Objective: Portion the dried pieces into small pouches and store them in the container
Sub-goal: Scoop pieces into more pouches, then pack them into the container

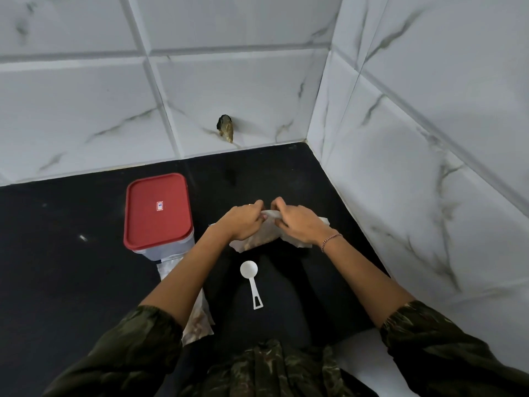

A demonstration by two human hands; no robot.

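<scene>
The bag (259, 239) of dried pieces lay on the black counter (71, 267), its top edge pinched by the left hand (243, 222) and the right hand (297, 224), fingers curled; a sharp pull risked tearing it, scattering pieces toward the scoop (252, 282) and the lidded container (157, 210)

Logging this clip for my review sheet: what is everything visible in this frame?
Rectangular clear plastic container with red lid: one, lid on, left side.
Small clear pouch of brown dried pieces: one, centre, gripped at its top.
Larger clear bag of brown pieces: one, partly under the left forearm.
White plastic measuring scoop: one, lying nearer than the pouch.
Black countertop: one, under everything.
White marble-look wall tiles: back and right walls.
Brown stub: one, on back wall.
Left hand, right hand: two, gripping the pouch.
</scene>
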